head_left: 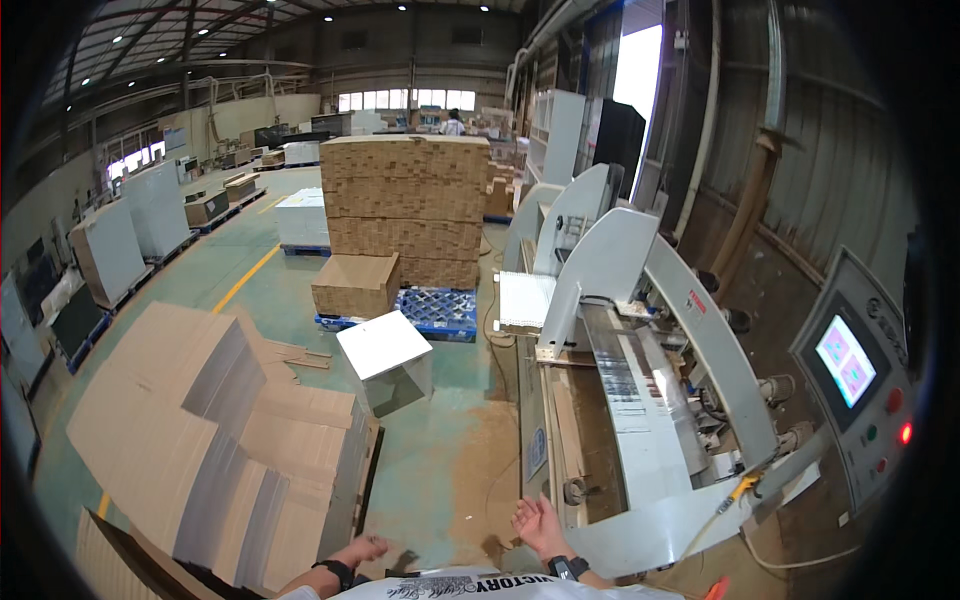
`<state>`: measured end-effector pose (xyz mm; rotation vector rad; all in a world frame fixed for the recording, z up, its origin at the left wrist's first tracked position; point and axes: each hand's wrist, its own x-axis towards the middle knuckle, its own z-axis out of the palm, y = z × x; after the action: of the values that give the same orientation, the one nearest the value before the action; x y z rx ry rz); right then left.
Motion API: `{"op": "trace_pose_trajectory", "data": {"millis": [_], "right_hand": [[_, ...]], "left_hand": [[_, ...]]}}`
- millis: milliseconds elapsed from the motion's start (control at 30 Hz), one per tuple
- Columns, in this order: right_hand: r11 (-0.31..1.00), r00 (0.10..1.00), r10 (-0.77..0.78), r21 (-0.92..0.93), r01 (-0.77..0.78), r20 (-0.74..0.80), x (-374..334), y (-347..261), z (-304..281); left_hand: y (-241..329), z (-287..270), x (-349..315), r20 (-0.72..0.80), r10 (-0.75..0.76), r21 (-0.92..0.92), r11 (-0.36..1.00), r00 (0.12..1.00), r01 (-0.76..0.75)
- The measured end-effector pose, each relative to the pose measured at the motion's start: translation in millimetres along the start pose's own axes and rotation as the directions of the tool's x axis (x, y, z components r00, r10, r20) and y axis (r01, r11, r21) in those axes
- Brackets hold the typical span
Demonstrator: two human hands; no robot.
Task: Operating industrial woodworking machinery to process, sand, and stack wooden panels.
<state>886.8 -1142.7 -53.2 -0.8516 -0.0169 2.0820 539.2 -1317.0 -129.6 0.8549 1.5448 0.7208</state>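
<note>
My left hand (362, 549) hangs low, loosely relaxed and empty, beside a pile of flat brown cardboard sheets (290, 430). My right hand (540, 526) is palm up with its fingers slightly bent and apart, and nothing lies in it. It is nearest to the pale frame of a large machine (640, 540) on the right, though I cannot tell whether they touch. Dark bands circle both wrists. A white square-topped box or block (386, 345) stands on the floor ahead.
A tall stack of brown strips (405, 210) and a lower brown stack (356, 285) stand by a blue pallet (437, 312). A control panel with a lit screen (846, 360) rises at right. Cables (800, 565) trail on the floor. A person (453, 124) is far back.
</note>
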Motion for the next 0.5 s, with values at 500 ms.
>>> {"op": "trace_pose_trajectory", "data": {"millis": [500], "right_hand": [[-0.321, 0.896, 0.432, -0.946, 0.046, -0.103, 297.7, -42.5, 69.3]], "left_hand": [[93.5, -187.1, 333.0, 0.302, -0.064, 0.386, 0.920, 0.951, -0.061]]}}
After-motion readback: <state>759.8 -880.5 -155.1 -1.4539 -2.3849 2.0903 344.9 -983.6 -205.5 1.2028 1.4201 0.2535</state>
